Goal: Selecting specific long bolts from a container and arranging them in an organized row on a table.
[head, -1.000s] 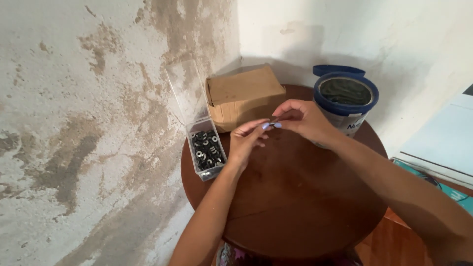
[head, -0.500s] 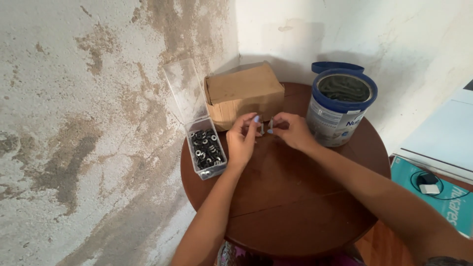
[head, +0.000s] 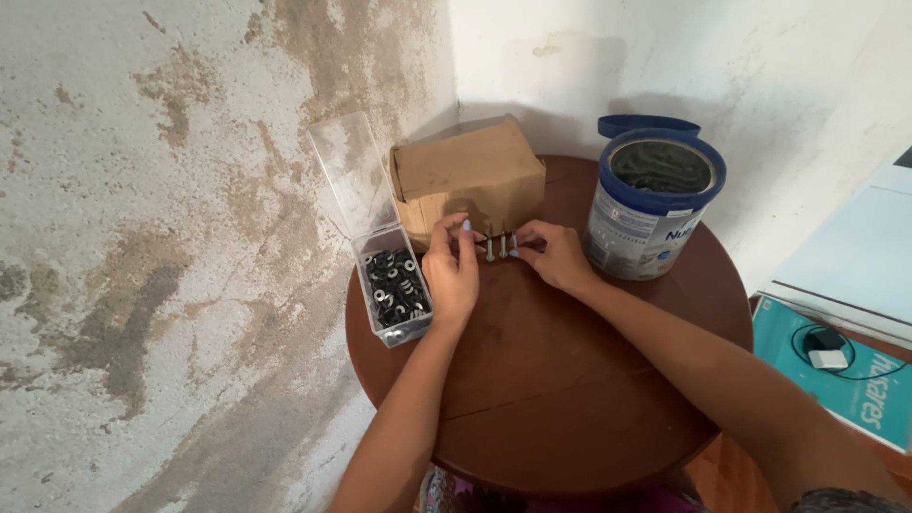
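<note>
Both of my hands rest on the small round wooden table (head: 570,399), just in front of a brown cardboard box (head: 467,171). Between them a few small metal bolts (head: 491,250) stand upright in a row. My left hand (head: 452,274) is curled beside the leftmost bolt, fingertips close to it; whether it grips anything is hidden. My right hand (head: 559,256) pinches the rightmost bolt (head: 514,239) with its fingertips. Next to my left hand sits a clear plastic case (head: 393,296) full of dark washers, with its lid (head: 350,176) standing open.
A blue-rimmed tin can (head: 651,214) stands open at the table's back right, its blue lid behind it. A stained plaster wall (head: 171,247) is at the left. A white box and a teal box (head: 855,380) with a white charger sit low on the right.
My hands have come down from above the table's middle and moved toward the cardboard box; the small part held between them now stands among the bolts on the table.
</note>
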